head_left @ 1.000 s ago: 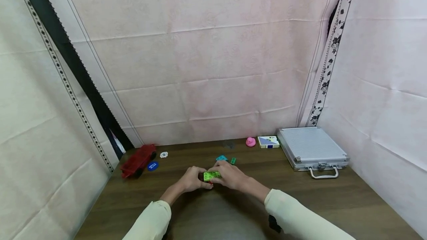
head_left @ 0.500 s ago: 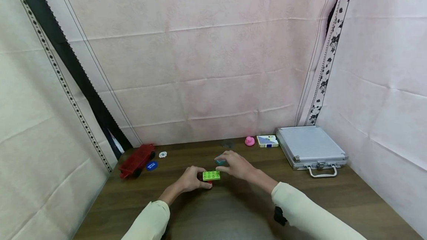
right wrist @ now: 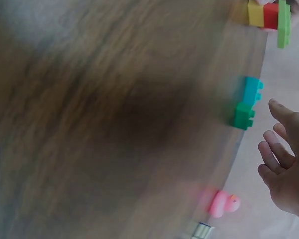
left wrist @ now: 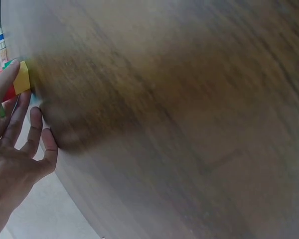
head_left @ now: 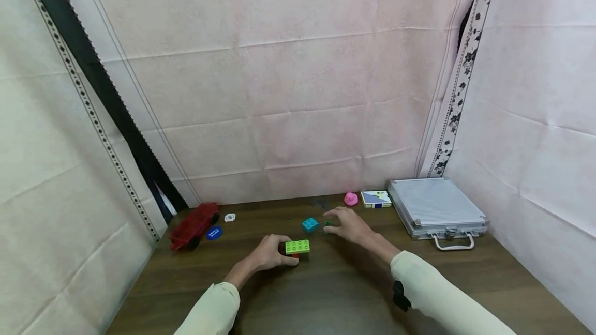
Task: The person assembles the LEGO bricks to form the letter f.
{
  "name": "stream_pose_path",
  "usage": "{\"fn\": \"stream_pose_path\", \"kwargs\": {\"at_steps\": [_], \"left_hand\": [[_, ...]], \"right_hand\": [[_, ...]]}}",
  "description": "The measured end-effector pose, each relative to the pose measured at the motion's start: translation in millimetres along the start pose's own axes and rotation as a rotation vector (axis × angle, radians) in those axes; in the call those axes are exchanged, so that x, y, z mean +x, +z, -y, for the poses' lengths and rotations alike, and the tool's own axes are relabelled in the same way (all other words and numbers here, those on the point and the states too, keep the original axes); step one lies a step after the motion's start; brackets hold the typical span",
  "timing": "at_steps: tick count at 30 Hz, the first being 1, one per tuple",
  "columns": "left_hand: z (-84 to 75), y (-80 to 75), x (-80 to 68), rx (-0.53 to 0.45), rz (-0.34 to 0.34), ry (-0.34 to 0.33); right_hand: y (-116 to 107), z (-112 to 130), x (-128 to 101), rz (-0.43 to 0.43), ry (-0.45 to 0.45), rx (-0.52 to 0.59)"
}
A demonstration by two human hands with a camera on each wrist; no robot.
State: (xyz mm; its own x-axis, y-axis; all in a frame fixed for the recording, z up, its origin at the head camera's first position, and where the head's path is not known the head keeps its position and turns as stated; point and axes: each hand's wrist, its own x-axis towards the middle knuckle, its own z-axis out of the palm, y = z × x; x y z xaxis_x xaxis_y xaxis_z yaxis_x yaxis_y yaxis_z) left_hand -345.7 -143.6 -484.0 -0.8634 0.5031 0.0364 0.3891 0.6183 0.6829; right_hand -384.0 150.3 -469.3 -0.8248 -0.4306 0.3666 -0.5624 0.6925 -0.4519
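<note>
My left hand (head_left: 271,252) pinches a small stack of toy building bricks standing on the table between thumb and fingers. A lime-green brick (head_left: 297,246) tops the stack, over a red brick (right wrist: 270,16) and a yellow brick (right wrist: 255,14) at the bottom. My right hand (head_left: 350,227) holds nothing, its thumb and fingers spread around the small green brick (right wrist: 242,115). That brick is mostly covered by the fingers in the head view. Just left of it lies a turquoise brick (head_left: 310,224).
A red toy car (head_left: 194,225) stands at the left, with a blue disc (head_left: 214,232) and a small white piece (head_left: 230,217) by it. Along the back are a pink rubber duck (head_left: 351,199), a small box (head_left: 376,199) and a silver case (head_left: 437,208).
My right hand has let go of the lime-green brick, passed over the turquoise brick and moved right to the small green brick. The left hand has kept its grip on the stack.
</note>
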Motion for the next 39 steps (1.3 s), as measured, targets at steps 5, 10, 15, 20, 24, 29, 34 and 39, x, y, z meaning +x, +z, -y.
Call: {"fn": "stream_pose_path", "kwargs": {"at_steps": [5, 10, 15, 20, 24, 29, 34, 39], "left_hand": [[-1.3, 1.8, 0.0, -0.002, -0.002, 0.002], [-2.8, 2.8, 0.5, 0.002, -0.004, 0.005], [-3.6, 2.5, 2.2, 0.004, -0.002, -0.002], [-3.3, 1.0, 2.0, -0.004, 0.005, 0.015], [-4.0, -1.5, -1.1, -0.029, 0.020, 0.035], [-3.0, -4.4, -5.0, -0.033, 0.027, 0.046], [-0.4, -5.4, -6.1, -0.044, 0.027, 0.059], [1.1, -5.4, -6.4, -0.061, 0.007, 0.079]], "right_hand": [[4, -11, -3, 0.021, 0.059, 0.028], [11, -20, -4, 0.037, 0.115, 0.051], [15, -27, -3, 0.042, 0.100, 0.060], [19, -29, -2, 0.032, 0.074, 0.059], [23, -31, 0, 0.025, 0.059, 0.058], [22, -28, 2, 0.047, 0.053, 0.072], [15, -17, 3, 0.062, 0.059, 0.104], [8, -3, 3, 0.065, 0.011, 0.091]]}}
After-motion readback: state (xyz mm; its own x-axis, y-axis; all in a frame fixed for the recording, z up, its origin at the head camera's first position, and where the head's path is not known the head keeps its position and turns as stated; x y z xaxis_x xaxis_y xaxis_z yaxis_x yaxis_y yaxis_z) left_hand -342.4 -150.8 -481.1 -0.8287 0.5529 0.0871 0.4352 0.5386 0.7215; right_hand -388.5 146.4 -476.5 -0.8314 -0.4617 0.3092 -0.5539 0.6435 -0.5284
